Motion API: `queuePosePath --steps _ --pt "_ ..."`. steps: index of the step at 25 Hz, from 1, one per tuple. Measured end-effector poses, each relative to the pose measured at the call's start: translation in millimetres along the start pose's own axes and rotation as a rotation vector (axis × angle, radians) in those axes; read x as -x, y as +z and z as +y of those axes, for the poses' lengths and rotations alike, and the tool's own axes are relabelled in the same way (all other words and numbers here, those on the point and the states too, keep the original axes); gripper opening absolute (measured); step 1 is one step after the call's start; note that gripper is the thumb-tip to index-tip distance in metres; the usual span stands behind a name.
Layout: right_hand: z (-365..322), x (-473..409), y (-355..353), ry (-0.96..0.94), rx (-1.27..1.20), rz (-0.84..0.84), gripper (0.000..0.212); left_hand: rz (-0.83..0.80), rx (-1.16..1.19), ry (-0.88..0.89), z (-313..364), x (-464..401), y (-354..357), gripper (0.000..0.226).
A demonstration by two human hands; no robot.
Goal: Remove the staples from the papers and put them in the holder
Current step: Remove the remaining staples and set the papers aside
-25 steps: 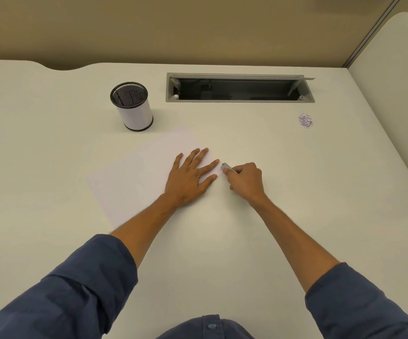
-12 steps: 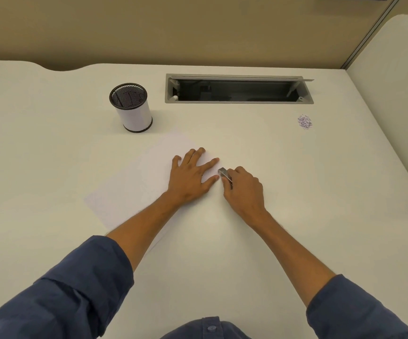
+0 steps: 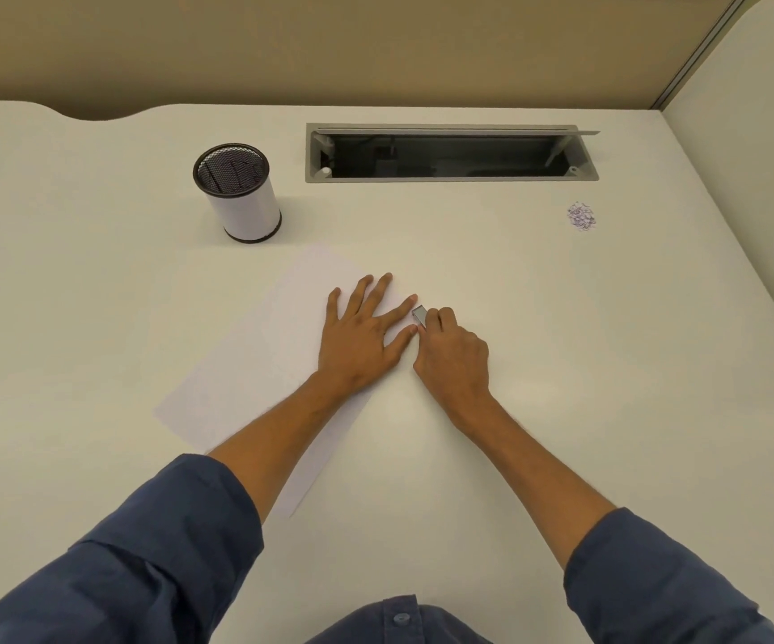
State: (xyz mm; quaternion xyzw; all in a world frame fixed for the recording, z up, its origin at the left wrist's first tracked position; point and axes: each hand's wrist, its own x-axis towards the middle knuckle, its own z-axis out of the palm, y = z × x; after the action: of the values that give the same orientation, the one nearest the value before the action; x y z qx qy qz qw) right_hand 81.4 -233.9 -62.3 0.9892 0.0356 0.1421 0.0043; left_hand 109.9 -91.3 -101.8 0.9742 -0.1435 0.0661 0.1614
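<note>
White papers (image 3: 255, 364) lie slanted on the desk. My left hand (image 3: 361, 337) lies flat with spread fingers on their right corner. My right hand (image 3: 454, 360) grips a small grey metal staple remover (image 3: 419, 314), its tip at the papers' corner between my left index finger and thumb. No staple shows; the corner is hidden by the fingers and the tool. A round holder (image 3: 241, 192) with a black mesh inside and white wall stands upright at the back left, apart from the papers.
A small pile of loose staples (image 3: 581, 216) lies at the back right of the white desk (image 3: 608, 364). An open grey cable tray slot (image 3: 450, 153) is sunk into the desk behind the hands. A partition edge (image 3: 747, 132) bounds the right side.
My right hand has slid left and forward, bringing the staple remover up to the papers' corner. My left hand has stayed flat on the papers.
</note>
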Motion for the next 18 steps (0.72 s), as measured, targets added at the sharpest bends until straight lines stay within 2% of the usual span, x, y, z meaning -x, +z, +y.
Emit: queuePosePath --steps 7,9,11,15,18 --pt "1.2 -4.4 0.8 0.032 -0.096 -0.011 0.018 0.016 -0.007 -0.023 3.2 0.0 1.2 0.051" --pt "3.6 -5.6 1.1 0.077 -0.199 -0.079 0.014 0.033 -0.006 -0.022 2.9 0.3 1.0 0.051" --pt "6.6 -10.7 2.4 0.147 -0.291 -0.18 0.022 0.038 0.003 -0.031 3.0 0.6 0.2 0.051" --pt "15.3 -22.1 0.2 0.215 -0.411 -0.272 0.028 0.054 -0.002 -0.051 5.0 2.1 0.3 0.051" --pt "25.9 -24.8 0.3 0.313 -0.66 -0.315 0.035 0.061 -0.01 -0.053 3.8 2.1 1.0 0.051"
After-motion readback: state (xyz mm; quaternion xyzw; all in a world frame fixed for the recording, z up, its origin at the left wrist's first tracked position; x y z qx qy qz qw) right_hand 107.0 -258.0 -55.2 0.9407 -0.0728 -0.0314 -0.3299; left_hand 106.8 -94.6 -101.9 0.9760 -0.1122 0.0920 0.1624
